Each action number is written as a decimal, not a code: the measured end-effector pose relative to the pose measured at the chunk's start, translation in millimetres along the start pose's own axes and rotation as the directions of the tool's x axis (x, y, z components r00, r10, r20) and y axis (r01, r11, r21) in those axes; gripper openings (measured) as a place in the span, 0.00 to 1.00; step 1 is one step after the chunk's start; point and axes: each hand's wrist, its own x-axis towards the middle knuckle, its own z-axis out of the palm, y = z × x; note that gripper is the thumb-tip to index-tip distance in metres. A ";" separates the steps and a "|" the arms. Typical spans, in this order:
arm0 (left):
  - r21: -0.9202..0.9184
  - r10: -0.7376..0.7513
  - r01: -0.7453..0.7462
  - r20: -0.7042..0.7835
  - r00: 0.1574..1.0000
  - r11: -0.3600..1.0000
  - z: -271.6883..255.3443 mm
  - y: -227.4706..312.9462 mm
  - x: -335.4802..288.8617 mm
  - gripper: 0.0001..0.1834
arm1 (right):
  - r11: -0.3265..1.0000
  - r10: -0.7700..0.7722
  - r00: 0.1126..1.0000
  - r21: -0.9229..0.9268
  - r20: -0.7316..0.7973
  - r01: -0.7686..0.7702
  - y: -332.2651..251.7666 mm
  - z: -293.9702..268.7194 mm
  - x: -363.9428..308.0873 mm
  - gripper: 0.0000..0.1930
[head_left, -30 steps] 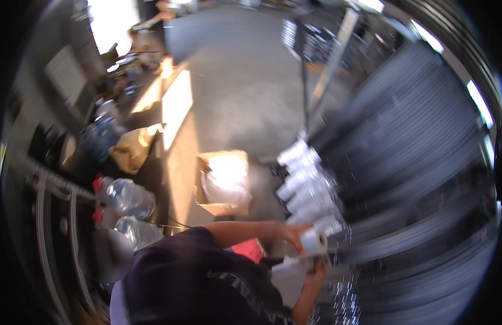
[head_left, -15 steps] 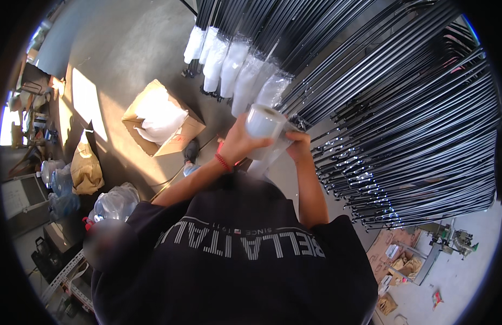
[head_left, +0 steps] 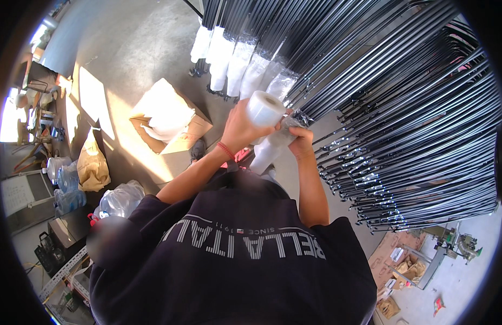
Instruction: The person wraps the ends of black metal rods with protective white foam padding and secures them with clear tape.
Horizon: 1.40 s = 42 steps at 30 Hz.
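Observation:
My left hand (head_left: 237,129) is wrapped round a roll of clear stretch film (head_left: 262,112), its open core tilted toward the upper right. Just right of the roll, my right hand (head_left: 302,143) is closed on a bundle covered in white wrap (head_left: 266,156), near its film-covered upper end. That bundle hangs slanting down to the left in front of my body. Its contents are hidden. Beyond my hands stand several bundles of black rods (head_left: 262,27) with white, film-covered lower ends (head_left: 239,62).
Long rows of bare black rods (head_left: 413,157) fill the right side. At left on the floor are an open cardboard box (head_left: 194,132) with white sheets inside, a brown paper bag (head_left: 93,165) and clear plastic bottles (head_left: 69,184). A metal machine (head_left: 459,242) stands at lower right.
The film roll and my left hand have moved slightly up, and the roll has turned. My right hand stays beside it on the bundle. The whole view has shifted a little.

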 end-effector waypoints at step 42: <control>-0.214 0.005 0.064 0.306 0.952 0.975 26.9 -24.1 -3.4 0.46 | 0.719 -0.512 0.804 -0.663 -0.303 0.208 -70.2 -8.9 -10.3 0.12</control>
